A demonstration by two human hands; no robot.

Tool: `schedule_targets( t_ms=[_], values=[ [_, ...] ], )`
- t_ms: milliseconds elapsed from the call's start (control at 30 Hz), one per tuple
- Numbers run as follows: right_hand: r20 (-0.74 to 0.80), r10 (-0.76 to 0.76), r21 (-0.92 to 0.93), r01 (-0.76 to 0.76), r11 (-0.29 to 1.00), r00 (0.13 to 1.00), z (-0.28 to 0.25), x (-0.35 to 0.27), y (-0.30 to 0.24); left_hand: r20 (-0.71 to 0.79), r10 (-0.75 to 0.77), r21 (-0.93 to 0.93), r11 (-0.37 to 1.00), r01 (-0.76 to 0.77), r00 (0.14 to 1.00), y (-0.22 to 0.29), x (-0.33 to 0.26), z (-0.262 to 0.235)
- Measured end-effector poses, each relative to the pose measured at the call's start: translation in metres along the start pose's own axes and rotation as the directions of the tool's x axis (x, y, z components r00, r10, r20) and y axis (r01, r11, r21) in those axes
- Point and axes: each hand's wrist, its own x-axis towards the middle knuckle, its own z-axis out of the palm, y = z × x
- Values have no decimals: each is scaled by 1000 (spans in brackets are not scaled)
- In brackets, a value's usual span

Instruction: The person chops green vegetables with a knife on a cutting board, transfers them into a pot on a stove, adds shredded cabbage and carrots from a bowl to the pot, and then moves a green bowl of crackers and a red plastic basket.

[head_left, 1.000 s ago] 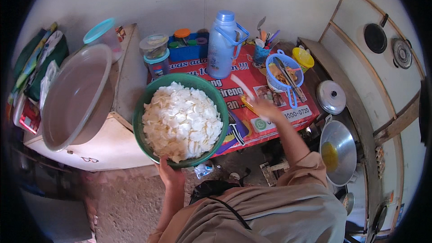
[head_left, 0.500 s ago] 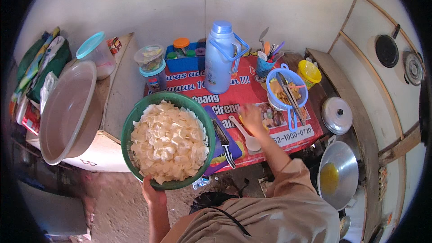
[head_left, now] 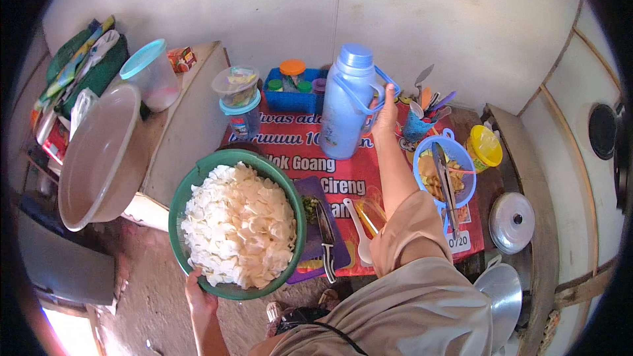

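Observation:
My left hand (head_left: 200, 296) grips the near rim of a green basket (head_left: 299, 214) and holds it up above the floor at the table's front left. White, thin flakes or slices (head_left: 241, 231) are heaped inside it. Across the table my right hand (head_left: 386, 118) is closed round the side handle of a blue vacuum flask (head_left: 343, 122), which stands upright or slightly tilted. Partly behind the basket lies a purple cutting board (head_left: 341, 254) with a knife (head_left: 326, 240) and chopped greens (head_left: 310, 208). Beside it is a white rice paddle (head_left: 362, 237), near my right forearm.
On the right are a blue strainer (head_left: 469, 181) with tongs (head_left: 443, 178) over it, a yellow tub (head_left: 484, 147), a pot lid (head_left: 512, 222) and a metal wok (head_left: 504, 293). A large basin (head_left: 99, 158) leans at the left. Lidded jars (head_left: 239, 115) stand by the wall.
My right hand has gone from the tabletop near the paddle up to the flask's handle and taken hold. The basket has shifted slightly nearer to me. The view has turned a little.

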Motion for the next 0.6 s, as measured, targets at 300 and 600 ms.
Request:
schedule_targets(
  t_ms=[300, 600],
  values=[
    [-116, -141, 188, 161, 969, 983, -55, 33, -37, -44, -12, 24, 1000, 13, 999, -2, 1, 2],
    [-143, -137, 159, 159, 974, 980, -86, 27, -49, 8, -25, 41, 999, 24, 1000, 1, 1, 3]
  ],
)
